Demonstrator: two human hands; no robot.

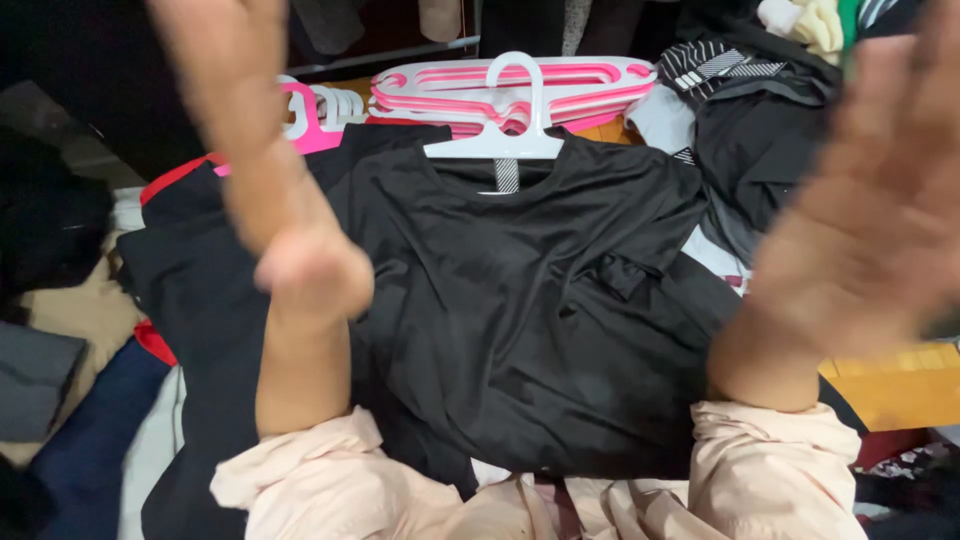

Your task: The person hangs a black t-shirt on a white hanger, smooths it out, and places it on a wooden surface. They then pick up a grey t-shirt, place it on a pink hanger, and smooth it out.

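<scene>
A black t-shirt [520,310] lies flat in front of me with a white hanger [505,125] in its neck. My left hand [250,130] is raised above the shirt's left side, blurred, fingers spread, holding nothing. My right hand [880,200] is raised at the right edge of the view, also blurred and open with a flat palm, touching nothing. Both forearms come out of pale pink rolled sleeves [760,470].
A stack of pink and white hangers [520,85] lies behind the shirt. Dark and striped garments [750,120] are piled at the back right. More clothes, black, red, beige and blue [90,400], lie at the left. An orange surface [900,385] shows at the right.
</scene>
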